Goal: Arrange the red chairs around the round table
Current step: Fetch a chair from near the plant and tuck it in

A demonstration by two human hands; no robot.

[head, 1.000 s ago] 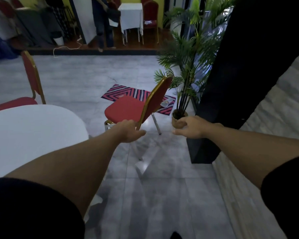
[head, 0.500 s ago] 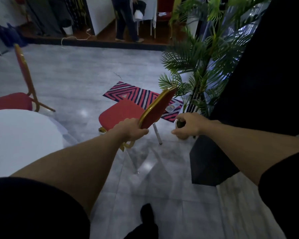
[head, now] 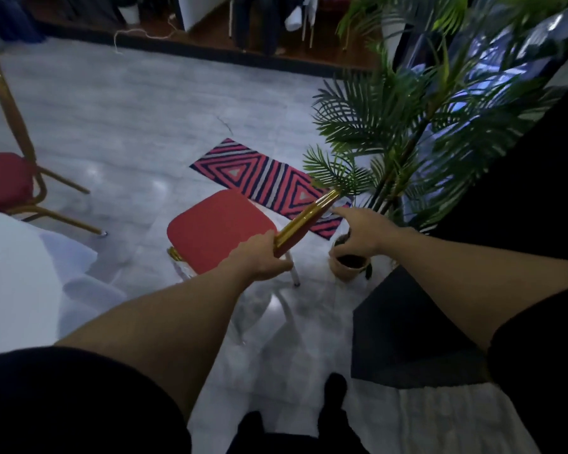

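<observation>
A red chair [head: 218, 229] with a gold frame stands on the grey floor ahead of me, its backrest toward me. My left hand [head: 263, 257] is closed around the near end of the gold top rail. My right hand [head: 358, 229] reaches toward the far end of that rail with fingers apart, close to it; contact is unclear. The round table with a white cloth [head: 10, 283] is at the left edge. A second red chair [head: 4, 180] stands beyond the table at far left.
A potted palm [head: 391, 152] stands right of the chair, its pot [head: 346, 267] by my right hand. A striped mat [head: 269, 183] lies behind the chair. A dark pillar [head: 417, 332] is at my right. A person stands on the raised wooden floor [head: 210, 37] at the back.
I have stepped closer, so the chair looks nearer and seen from above. My left hand has closed on the top rail; my right hand has opened and stretched toward the rail's far end.
</observation>
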